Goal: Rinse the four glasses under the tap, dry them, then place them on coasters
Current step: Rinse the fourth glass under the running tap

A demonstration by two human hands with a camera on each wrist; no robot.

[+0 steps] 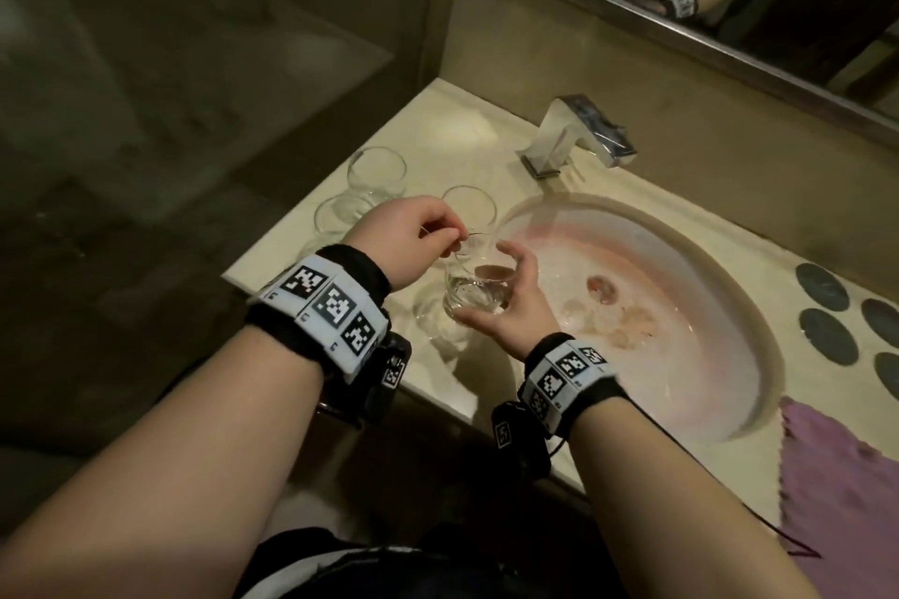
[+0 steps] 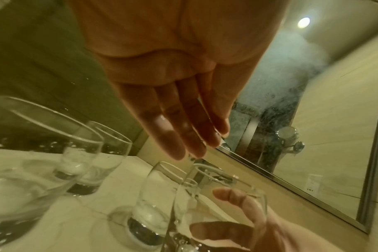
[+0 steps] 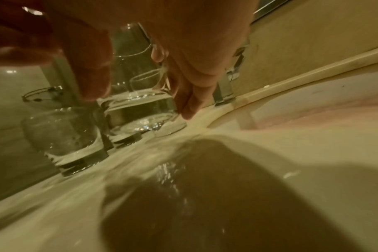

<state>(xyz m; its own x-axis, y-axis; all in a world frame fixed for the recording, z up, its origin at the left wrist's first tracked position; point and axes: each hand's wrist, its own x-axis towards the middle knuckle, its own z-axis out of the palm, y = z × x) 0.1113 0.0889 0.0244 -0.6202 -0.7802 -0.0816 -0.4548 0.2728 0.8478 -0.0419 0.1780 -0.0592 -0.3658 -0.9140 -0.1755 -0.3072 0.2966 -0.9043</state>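
I'm clamping the right hand (image 1: 511,306), grip tight, round a stemless glass (image 1: 474,289) at the worktop (image 1: 438,122) edge beside the basin (image 1: 705,306). The left hand (image 1: 404,234) is hovering, grip apart, over its rim. Carrying it upright to the tap (image 1: 579,131) seems safest.

Black wristbands (image 1: 362,270) with white black-patterned marker tags (image 1: 334,306)

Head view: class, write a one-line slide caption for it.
Right hand grips a glass at the sink edge, left hand above its rim; three more glasses wait behind.
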